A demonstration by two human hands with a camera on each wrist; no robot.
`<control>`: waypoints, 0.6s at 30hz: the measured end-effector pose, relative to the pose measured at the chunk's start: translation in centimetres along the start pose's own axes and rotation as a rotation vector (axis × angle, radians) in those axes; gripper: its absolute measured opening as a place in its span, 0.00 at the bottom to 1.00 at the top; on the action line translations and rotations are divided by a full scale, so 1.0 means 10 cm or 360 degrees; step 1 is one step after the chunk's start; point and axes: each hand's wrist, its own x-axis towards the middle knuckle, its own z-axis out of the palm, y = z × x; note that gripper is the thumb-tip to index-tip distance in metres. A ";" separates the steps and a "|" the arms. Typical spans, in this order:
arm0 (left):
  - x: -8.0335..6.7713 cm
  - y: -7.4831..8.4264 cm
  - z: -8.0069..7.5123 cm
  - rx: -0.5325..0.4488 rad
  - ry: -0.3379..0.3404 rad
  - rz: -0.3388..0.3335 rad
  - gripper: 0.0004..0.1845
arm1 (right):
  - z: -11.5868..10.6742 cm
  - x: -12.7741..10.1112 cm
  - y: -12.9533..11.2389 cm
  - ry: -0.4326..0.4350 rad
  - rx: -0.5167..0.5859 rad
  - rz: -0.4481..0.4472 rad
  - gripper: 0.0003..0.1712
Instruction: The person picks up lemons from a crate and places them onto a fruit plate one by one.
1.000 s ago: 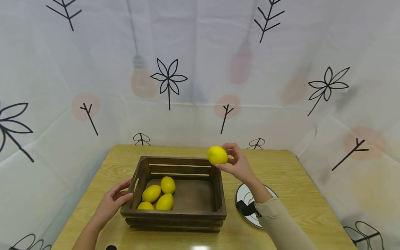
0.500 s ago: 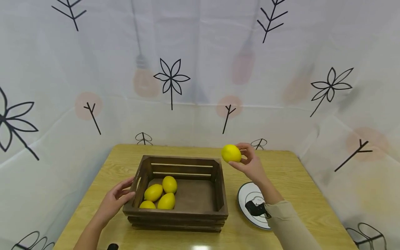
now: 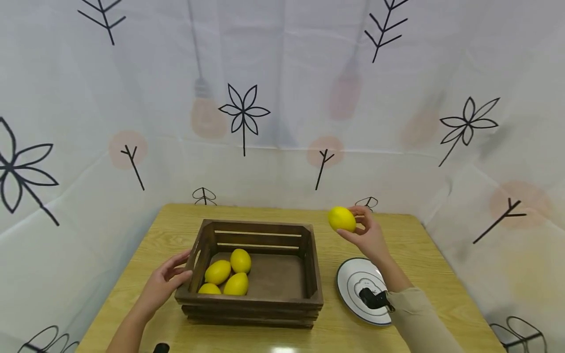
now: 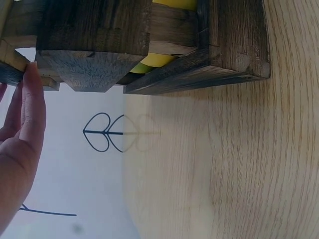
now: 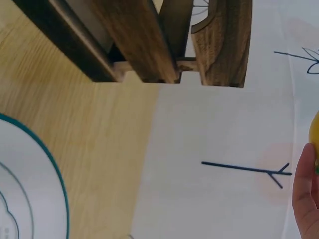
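Observation:
A dark wooden slatted crate (image 3: 251, 310) stands on the table, with several lemons (image 3: 236, 284) gathered in its left half. My left hand (image 3: 161, 284) rests against the crate's left end; in the left wrist view its fingertips (image 4: 33, 74) touch the slats. My right hand (image 3: 367, 234) pinches another lemon (image 3: 342, 219) between thumb and fingers. That lemon is up in the air, beyond the crate's right end and apart from it. At the edge of the right wrist view only part of the held lemon (image 5: 314, 134) shows.
To the right of the crate a white plate (image 3: 353, 277) with a dark rim lies on the wooden table (image 3: 423, 274), partly behind my right wrist and its black strap. A patterned cloth backdrop (image 3: 282, 98) hangs behind and at both sides.
My right hand has carried its lemon rightward, from over the crate's back right corner to beyond the crate. The left hand has kept its place on the crate.

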 end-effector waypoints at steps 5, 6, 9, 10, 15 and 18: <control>0.00 0.00 -0.01 -0.0008 -0.0006 0.0007 0.29 | -0.03 -0.05 0.06 0.0025 -0.0053 0.0035 0.30; 0.00 0.00 -0.01 -0.0002 -0.0003 0.0011 0.29 | -0.04 -0.06 0.07 0.0021 -0.0062 0.0038 0.30; 0.01 0.00 -0.02 0.0012 0.0004 0.0015 0.29 | -0.07 -0.09 0.12 0.0016 -0.0065 0.0058 0.30; 0.00 0.00 -0.02 0.0013 0.0005 0.0015 0.29 | -0.08 -0.10 0.14 0.0014 -0.0070 0.0064 0.30; -0.01 -0.01 -0.01 -0.0006 0.0005 0.0003 0.30 | -0.12 -0.16 0.24 0.0025 -0.0111 0.0095 0.30; 0.00 -0.02 -0.01 -0.0013 -0.0001 0.0006 0.30 | -0.14 -0.19 0.30 0.0052 -0.0158 0.0136 0.30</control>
